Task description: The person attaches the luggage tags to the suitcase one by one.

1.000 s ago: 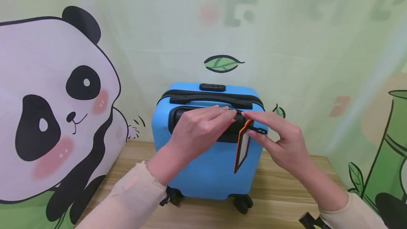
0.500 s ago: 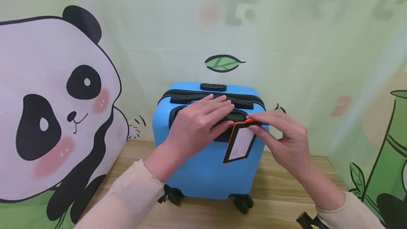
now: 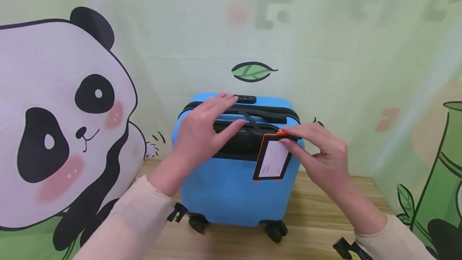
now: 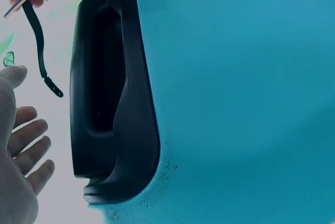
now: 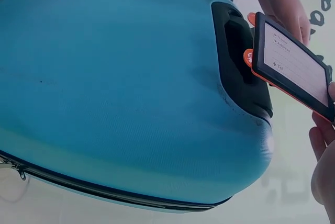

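A luggage tag point(image 3: 273, 159) with a white card, black frame and orange edging hangs in front of the blue suitcase point(image 3: 234, 196). My right hand point(image 3: 321, 155) pinches the tag's top end between thumb and fingers. From that end a black strap point(image 3: 252, 120) reaches up and left over the handle recess point(image 3: 234, 145); its free end with small holes shows in the left wrist view. My left hand point(image 3: 200, 129), fingers extended and thumb apart, hovers over the suitcase's top left part, holding nothing. Printed lines show on the card in the right wrist view.
The suitcase stands upright on black wheels point(image 3: 274, 232) on a wood-grain surface point(image 3: 317, 212). Its black pull handle point(image 3: 270, 115) and combination lock point(image 3: 247, 99) are on top. Behind hangs a pale green backdrop with a printed panda point(image 3: 68, 123).
My left hand has moved up and left, away from the tag, with its thumb spreading. The tag has turned from nearly edge-on to face me. My right hand keeps its pinch on it.
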Tool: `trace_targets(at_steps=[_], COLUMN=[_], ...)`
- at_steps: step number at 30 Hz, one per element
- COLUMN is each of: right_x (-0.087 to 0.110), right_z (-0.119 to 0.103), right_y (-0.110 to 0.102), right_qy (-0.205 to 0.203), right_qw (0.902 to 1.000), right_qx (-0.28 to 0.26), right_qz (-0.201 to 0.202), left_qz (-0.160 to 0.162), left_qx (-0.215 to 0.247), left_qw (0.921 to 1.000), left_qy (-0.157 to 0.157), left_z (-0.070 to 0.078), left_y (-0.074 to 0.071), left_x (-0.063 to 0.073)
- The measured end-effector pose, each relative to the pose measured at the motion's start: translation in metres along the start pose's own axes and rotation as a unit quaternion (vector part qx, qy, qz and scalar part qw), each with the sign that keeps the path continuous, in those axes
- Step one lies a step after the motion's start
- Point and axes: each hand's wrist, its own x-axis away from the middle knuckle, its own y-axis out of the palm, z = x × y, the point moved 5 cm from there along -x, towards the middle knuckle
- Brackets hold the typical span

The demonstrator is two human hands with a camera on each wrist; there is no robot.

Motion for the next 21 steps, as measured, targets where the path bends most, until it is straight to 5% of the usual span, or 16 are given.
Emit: trace_targets(at_steps=[7, 21], right_x=[-0.001, -0.007], right_z=[0.008, 0.015], right_y=[0.000, 0.002], right_qy=[0.003, 0.036], right_qw=[0.9998, 0.9957], right_qx=[0.005, 0.031], right_qz=[-0.017, -0.079], left_qz=[-0.063, -0.162], left_qx=[-0.018, -0.065], left_qw=[0.9943, 0.9656], left_qy=[-0.084, -0.192], left_z=[-0.012, -0.019], left_y=[0.004, 0.019], left_x=[-0.001, -0.006])
